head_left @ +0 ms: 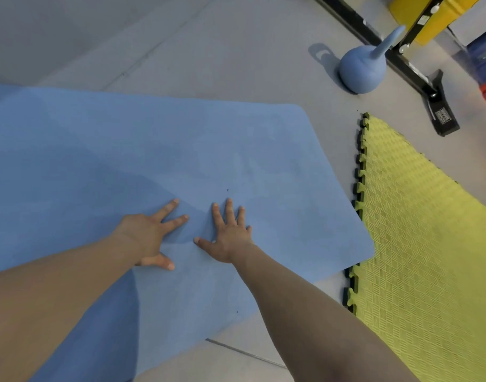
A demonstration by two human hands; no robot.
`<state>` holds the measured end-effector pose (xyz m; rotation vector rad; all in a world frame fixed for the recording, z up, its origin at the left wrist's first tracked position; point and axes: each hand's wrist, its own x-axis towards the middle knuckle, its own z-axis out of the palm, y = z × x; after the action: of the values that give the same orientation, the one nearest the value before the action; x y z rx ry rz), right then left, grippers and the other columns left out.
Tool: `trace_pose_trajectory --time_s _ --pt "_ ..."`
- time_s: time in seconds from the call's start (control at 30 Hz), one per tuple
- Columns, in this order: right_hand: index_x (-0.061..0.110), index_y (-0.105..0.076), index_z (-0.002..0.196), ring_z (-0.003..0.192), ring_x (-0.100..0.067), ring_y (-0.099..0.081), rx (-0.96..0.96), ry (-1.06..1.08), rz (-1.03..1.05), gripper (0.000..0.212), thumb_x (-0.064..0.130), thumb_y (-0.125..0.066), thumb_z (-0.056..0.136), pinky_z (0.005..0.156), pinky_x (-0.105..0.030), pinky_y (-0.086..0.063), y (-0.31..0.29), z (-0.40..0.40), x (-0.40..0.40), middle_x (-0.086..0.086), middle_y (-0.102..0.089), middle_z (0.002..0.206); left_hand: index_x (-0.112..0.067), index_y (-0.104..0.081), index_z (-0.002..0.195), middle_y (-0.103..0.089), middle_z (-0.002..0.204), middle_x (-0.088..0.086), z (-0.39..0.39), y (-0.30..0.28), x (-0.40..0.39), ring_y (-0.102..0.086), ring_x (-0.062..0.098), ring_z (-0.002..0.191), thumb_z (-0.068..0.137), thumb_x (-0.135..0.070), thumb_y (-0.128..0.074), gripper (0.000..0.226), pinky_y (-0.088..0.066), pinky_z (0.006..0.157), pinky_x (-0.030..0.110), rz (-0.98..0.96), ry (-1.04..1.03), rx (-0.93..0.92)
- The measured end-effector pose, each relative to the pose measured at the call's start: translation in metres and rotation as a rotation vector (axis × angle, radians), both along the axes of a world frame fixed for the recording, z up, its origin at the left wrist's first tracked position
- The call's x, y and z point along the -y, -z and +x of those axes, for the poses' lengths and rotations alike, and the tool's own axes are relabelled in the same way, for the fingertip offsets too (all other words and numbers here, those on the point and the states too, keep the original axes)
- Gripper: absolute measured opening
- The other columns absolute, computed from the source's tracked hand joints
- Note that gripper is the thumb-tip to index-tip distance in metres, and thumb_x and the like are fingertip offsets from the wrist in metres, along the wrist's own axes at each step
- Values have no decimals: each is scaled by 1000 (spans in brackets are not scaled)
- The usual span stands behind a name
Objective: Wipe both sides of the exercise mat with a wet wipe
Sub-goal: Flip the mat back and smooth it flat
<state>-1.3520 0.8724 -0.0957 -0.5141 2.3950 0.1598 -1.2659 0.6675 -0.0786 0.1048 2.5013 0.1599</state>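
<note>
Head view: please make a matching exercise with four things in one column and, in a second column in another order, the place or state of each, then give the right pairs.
Things:
1. blue exercise mat
2. kettlebell
3. yellow-green foam tile
4. hands (left hand, right hand)

Places or states:
A. stands on the floor beside the black rack foot
B. pressed flat, fingers spread
C. lies right of the blue mat, with a toothed black edge
D. spread on the grey floor under both palms

Pairs: 1-D, 2-A, 3-C, 4-B

A blue exercise mat (153,150) lies spread flat across the grey floor (208,51), its rounded corners pointing toward 1 and 4 o'clock, faint darker patches mottling its surface.
</note>
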Motion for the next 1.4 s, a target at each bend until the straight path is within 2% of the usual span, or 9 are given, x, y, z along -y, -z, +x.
trace_pose_trajectory --time_s 0.5,0.83,1.03,1.17,1.23,1.3,1.33,1.4 --pt "37 22 150 143 -36 29 -5 -35 11 103 82 -39 80 114 -63 -11 -2 20 63 4 38 154 -55 19 150 43 154 -17 26 5 62 -58 24 123 62 -94 -52 121 -49 94 36 40 -55 -11" --pt "38 23 149 143 -35 29 9 -34 39 103 80 -41 81 116 -61 -14 -6 20 70 4 39 153 -54 20 150 45 152 -16 29 14 68 -54 27 127 63 -93 -51 118 -47 96 38 60 -63 -6" --pt "39 25 148 144 -35 28 30 -15 58 104 80 -42 80 115 -60 -18 -8 19 72 6 41 152 -52 16 152 42 154 -15 29 18 66 -56 27 125 66 -86 -59 119 -48 97 38 59 -88 35" --pt "33 23 150 147 -34 19 16 -16 182 105 77 -44 83 110 -61 -27 -16 17 86 2 35 156 -43 3 158 23 166 -5 26 5 55 -51 29 131 76 -75 -64 111 -47 101 38 -20 -82 30" --pt "24 13 154 148 -34 12 -36 -65 201 100 68 -47 88 110 -61 -25 -22 21 100 -4 23 160 -34 -20 157 -6 167 4 29 -6 52 -52 29 130 84 -69 -60 90 -46 100 39 -25 -107 4" --pt "17 -1 155 148 -33 2 -104 -173 133 87 52 -51 92 111 -55 -26 -30 33 120 -8 7 161 -26 -44 140 -38 144 6 37 -21 59 -58 29 118 91 -64 -54 63 -48 91 38 16 -191 -71" --pt "15 -9 153 147 -31 -6 -133 -238 69 79 46 -51 93 110 -51 -29 -34 42 132 -10 -4 159 -23 -49 133 -45 132 6 43 -29 68 -59 29 113 93 -61 -52 55 -48 88 38 31 -245 -95" --pt "15 -26 146 138 -29 -26 -144 -344 -71 62 40 -48 94 104 -44 -35 -44 61 158 -9 -27 149 -21 -52 128 -52 124 5 59 -41 90 -58 28 113 96 -52 -49 44 -46 88 36 53 -351 -100"
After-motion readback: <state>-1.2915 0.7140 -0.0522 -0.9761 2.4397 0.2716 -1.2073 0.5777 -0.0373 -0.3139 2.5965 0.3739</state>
